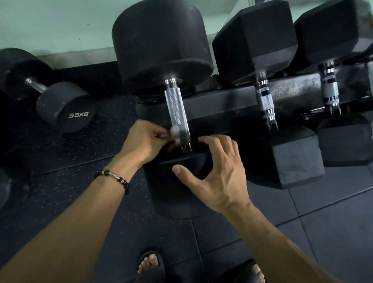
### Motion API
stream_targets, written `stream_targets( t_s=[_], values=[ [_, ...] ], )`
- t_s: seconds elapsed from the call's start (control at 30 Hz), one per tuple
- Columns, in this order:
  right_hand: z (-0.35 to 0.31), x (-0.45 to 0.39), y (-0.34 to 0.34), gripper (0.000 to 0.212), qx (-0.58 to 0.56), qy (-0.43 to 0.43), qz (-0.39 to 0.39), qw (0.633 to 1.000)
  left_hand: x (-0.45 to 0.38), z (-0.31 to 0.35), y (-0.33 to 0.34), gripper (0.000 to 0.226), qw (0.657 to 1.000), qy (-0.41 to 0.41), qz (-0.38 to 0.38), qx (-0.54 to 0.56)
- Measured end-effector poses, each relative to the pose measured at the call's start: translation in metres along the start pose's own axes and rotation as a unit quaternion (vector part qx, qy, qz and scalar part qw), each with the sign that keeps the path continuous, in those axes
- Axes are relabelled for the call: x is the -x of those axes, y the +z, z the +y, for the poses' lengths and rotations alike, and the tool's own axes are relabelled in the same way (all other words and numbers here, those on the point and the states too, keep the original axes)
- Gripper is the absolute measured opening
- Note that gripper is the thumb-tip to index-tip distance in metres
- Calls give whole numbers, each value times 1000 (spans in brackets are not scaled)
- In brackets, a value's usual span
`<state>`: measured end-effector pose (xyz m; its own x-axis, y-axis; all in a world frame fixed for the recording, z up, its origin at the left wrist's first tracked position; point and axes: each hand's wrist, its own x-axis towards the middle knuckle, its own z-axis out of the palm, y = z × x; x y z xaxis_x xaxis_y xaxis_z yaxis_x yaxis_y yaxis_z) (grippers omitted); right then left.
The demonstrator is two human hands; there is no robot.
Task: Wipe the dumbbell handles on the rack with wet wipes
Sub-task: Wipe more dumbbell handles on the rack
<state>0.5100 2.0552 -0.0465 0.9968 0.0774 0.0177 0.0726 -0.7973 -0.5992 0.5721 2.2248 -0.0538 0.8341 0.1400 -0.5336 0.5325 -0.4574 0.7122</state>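
Observation:
A big round black dumbbell lies across the rack [233, 100], its knurled steel handle [176, 111] running toward me. My left hand [144, 141] pinches a small white wet wipe [175, 132] against the lower left side of that handle, near the near weight head [175, 193]. My right hand [214, 172] rests on the near head with fingers spread, its thumb on the head's top face. The wipe is blurred and mostly hidden by my fingers.
Two hex dumbbells [265, 103] [331, 92] lie on the rack to the right. A 35KG round dumbbell [66, 108] sits on the speckled floor mat at left, another weight at far left. My sandalled feet [150, 265] stand on dark floor tiles below.

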Motion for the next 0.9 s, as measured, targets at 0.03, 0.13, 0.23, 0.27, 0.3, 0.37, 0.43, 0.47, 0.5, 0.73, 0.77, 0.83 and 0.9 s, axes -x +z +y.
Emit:
stream_targets(
  t_s=[0.03,0.13,0.23,0.27,0.3,0.37,0.43,0.47,0.5,0.73,0.77,0.83,0.9],
  values=[
    [0,1,0,79,-3,0,1,1000,-1,1,-1,9,995,-4,37,98],
    [1,0,1,78,-6,-7,6,1000,-22,6,-6,7,980,-1,32,197],
    [2,2,0,77,-4,-6,6,1000,-9,2,-6,15,997,-22,-74,19],
    [2,2,0,77,-5,-6,8,1000,-3,-2,-5,19,994,-29,-100,-15],
    [1,2,-1,77,-3,-6,8,1000,-1,-4,-4,22,993,-29,-112,-20],
    [1,3,0,76,1,-5,6,1000,-8,0,1,18,995,-28,-66,73],
    [2,2,0,75,-6,-9,14,1000,-23,9,7,18,974,-46,18,223],
    [2,1,0,75,-8,-11,17,1000,-29,11,10,20,956,-59,45,284],
    [2,1,1,74,-8,-13,17,1000,-31,9,12,16,954,-59,52,290],
    [2,1,0,71,-6,-12,13,1000,-25,-5,-4,28,988,-39,-108,99],
    [2,1,0,71,-5,-12,13,1000,-32,2,-1,33,987,-42,-55,145],
    [3,1,0,70,-8,-13,15,1000,-56,15,6,32,957,-58,51,278],
    [3,0,0,70,-10,-16,12,1000,-71,27,8,22,902,-76,115,410]
  ],
)
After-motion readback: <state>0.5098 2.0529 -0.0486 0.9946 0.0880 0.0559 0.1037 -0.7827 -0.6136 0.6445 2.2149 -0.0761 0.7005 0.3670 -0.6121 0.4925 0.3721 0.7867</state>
